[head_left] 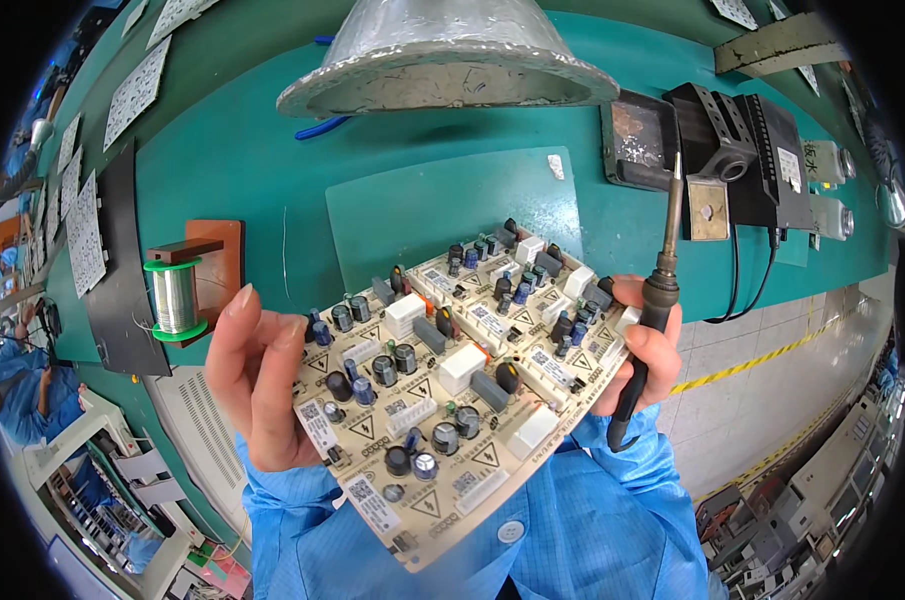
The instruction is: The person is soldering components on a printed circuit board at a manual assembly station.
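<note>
A cream circuit board panel (427,395) is held up tilted in front of my blue sleeves, component side showing. Capacitors, white blocks and dark discs crowd its surface. My left hand (262,385) grips the panel's left edge, its fingers bent and partly hidden by the board. At the upper right edge, my right hand (652,350) closes around a soldering iron (655,300) and also steadies the panel with its fingers. The iron's tip points up and away, clear of the board. A green translucent sheet (422,205) lies on the mat beyond the panel.
A metal fume hood (447,60) hangs over the far side. Left stands a solder wire spool (175,300) on a brown stand. At the right are a black tray (640,140), an iron holder (712,130), a black soldering station (777,160) with cable, and bottles (830,215).
</note>
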A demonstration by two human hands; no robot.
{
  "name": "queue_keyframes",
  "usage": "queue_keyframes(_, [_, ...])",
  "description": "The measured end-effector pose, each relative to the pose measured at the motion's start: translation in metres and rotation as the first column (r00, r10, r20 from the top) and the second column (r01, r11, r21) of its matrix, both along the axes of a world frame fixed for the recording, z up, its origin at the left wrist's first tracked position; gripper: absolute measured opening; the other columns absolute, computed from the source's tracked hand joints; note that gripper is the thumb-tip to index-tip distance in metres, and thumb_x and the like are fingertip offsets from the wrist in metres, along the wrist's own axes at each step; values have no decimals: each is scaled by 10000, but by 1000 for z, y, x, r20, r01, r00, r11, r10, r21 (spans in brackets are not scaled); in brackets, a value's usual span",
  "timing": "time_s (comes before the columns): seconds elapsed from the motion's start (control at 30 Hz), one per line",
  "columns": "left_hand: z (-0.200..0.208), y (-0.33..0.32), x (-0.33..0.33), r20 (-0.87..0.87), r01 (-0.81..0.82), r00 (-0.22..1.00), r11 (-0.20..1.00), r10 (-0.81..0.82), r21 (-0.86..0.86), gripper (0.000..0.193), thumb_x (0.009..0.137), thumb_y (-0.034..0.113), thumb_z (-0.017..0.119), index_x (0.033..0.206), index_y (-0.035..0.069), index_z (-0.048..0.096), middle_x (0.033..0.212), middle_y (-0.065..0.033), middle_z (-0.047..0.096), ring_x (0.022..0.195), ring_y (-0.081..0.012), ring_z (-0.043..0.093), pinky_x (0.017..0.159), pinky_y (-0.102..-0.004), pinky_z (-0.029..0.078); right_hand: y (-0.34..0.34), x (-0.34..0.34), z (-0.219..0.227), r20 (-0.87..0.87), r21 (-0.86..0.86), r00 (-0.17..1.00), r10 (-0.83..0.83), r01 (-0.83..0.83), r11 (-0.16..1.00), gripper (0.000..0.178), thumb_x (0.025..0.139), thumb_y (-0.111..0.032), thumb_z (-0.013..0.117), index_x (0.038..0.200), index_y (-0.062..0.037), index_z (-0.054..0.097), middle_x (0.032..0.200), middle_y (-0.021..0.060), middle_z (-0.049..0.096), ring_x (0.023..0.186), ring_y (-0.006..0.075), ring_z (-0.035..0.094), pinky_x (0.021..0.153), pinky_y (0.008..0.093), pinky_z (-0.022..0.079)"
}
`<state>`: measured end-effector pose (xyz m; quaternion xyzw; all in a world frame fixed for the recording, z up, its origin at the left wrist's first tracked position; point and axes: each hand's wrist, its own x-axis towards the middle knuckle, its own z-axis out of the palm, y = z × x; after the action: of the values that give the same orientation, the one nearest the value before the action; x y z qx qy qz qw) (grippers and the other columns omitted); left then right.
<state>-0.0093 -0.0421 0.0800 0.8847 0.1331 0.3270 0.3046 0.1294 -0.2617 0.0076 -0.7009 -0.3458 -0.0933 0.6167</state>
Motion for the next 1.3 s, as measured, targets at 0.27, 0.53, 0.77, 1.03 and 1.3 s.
queue_keyframes(0.27, [4, -11, 4, 37, -30, 999, 995, 33, -93, 451, 826, -102, 555, 1260, -3, 488, 1142, -160, 519, 885, -181, 545, 824, -341, 468, 0, 0, -6, 13, 25, 999, -47, 47, 999, 296, 931, -368, 521, 1079, -115, 481, 1066, 251, 524, 888, 287, 572, 694, 370, 497])
queue_keyframes(0.53, [4, -3, -5, 14, -59, 997, 916, 71, -396, 473, 847, -47, 539, 1304, 17, 437, 1013, -129, 562, 897, -155, 532, 852, -301, 431, 0, 1, 1, 35, -9, 999, -1, 1, 1000, 278, 919, -341, 555, 1093, -132, 496, 1078, 238, 533, 903, 276, 567, 721, 372, 486])
queue_keyframes(0.77, [-9, 11, -16, -85, -151, 987, 960, 135, -235, 464, 848, -6, 543, 1300, 18, 439, 991, -124, 569, 900, -145, 532, 858, -303, 427, 7, 4, 3, 75, 21, 997, -5, 4, 1000, 260, 904, -322, 581, 1073, -138, 505, 1050, 224, 554, 900, 288, 570, 729, 395, 487])
queue_keyframes(1.03, [-15, 14, -7, -18, -46, 999, 999, 46, -27, 376, 854, -45, 543, 1225, 14, 523, 1330, -197, 419, 1052, -230, 554, 980, -349, 427, 8, 5, 11, 101, -91, 994, 50, -41, 995, 305, 928, -368, 528, 1105, -129, 464, 1068, 249, 518, 916, 298, 551, 727, 389, 481])
queue_keyframes(1.3, [-14, 18, -3, -2, -51, 999, 993, 51, -107, 354, 840, -39, 557, 1183, 45, 575, 1343, -169, 416, 1023, -218, 558, 966, -349, 437, 13, 6, 13, 114, -92, 992, 45, -35, 995, 313, 914, -371, 553, 1100, -137, 461, 1057, 236, 523, 895, 285, 555, 719, 377, 477])
